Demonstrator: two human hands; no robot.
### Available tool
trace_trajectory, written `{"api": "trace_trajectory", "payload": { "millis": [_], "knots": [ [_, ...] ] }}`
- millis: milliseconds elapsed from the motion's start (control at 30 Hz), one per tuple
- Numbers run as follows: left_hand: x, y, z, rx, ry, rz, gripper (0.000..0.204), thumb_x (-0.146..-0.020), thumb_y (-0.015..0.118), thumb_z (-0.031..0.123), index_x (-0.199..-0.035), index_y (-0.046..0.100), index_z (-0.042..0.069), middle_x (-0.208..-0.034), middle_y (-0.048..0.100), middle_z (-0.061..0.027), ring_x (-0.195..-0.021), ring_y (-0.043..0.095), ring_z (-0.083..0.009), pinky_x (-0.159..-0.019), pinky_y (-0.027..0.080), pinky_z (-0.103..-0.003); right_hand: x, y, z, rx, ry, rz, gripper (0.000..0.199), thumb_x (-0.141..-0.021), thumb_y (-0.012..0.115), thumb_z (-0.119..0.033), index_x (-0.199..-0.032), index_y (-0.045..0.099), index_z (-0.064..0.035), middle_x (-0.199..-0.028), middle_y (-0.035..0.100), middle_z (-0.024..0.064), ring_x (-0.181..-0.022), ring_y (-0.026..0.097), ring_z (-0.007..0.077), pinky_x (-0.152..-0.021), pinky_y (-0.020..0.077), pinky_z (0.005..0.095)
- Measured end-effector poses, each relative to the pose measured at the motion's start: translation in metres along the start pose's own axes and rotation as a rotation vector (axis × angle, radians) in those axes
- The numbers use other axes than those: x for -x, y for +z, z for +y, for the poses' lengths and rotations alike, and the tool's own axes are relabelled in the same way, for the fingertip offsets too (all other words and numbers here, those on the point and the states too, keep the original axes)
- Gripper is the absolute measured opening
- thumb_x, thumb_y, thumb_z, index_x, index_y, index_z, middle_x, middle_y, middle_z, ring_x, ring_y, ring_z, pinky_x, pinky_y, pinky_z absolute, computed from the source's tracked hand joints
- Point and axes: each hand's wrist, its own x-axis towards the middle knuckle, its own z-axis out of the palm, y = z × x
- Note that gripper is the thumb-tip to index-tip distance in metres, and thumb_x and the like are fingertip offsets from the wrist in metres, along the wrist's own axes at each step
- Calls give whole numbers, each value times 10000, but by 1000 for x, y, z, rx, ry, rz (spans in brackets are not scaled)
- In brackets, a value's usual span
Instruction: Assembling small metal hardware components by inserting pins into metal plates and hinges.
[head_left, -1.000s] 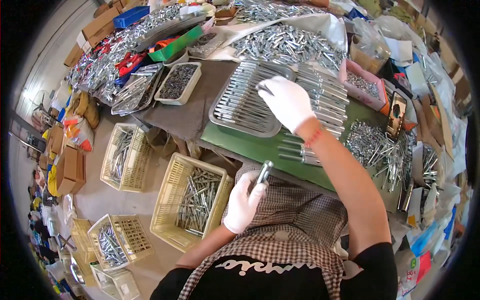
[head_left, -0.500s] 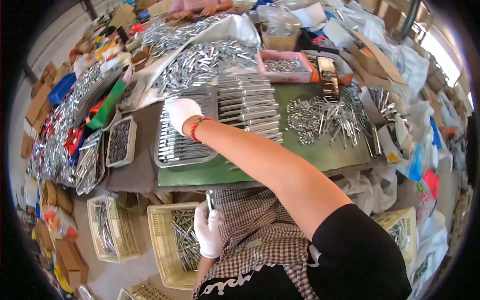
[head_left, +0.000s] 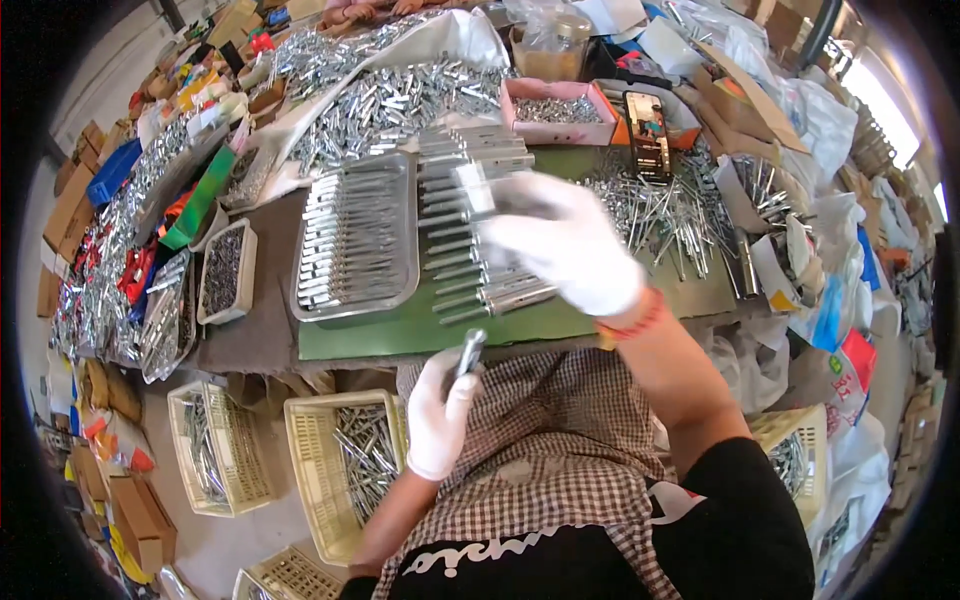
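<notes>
Your left hand (head_left: 437,418) pinches one metal pin (head_left: 468,352) at 6 o'clock, near the worktop (head_left: 400,330) edge. Your right hand (head_left: 565,245), blurred, looks curled over the pin rows (head_left: 470,235). Lay pins straight, side by side.

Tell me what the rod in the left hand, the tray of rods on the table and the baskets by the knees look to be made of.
Rod in the left hand: apparently bare metal, grey with a bright sheen. Tray: likely thin pressed steel or aluminium, silvery, with a rolled, reflective rim. Baskets: probably moulded plastic, matt cream-yellow, with a regular lattice wall. Gloves on both hands look like white knit fabric.
</notes>
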Motion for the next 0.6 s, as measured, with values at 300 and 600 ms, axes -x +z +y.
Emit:
{"api": "trace_trajectory", "payload": {
  "millis": [300, 600],
  "knots": [
    [-30, 64, 4, 13, 99, -287, 372, -1004, 624, 235, -1262, 556, -24, -1039, 666, -77, -875, 619, -113, -795, 514, -269, 101, -72, 7, -172, -177, 439, 205, -883, 604, 12, -1085, 578, 36, -905, 667, 88, -576, 562, 78, -474, 375, 179],
    [-27, 85, 16, -173, 202, -280, 343, -975, 654, 234, -1197, 615, -25, -1067, 659, -115, -954, 627, -188, -878, 502, -315, 118, -56, 40, -38, -8, 431, 248, -871, 678, 27, -1102, 588, 25, -945, 656, 50, -748, 635, 82, -677, 523, 224]
  ]
}}
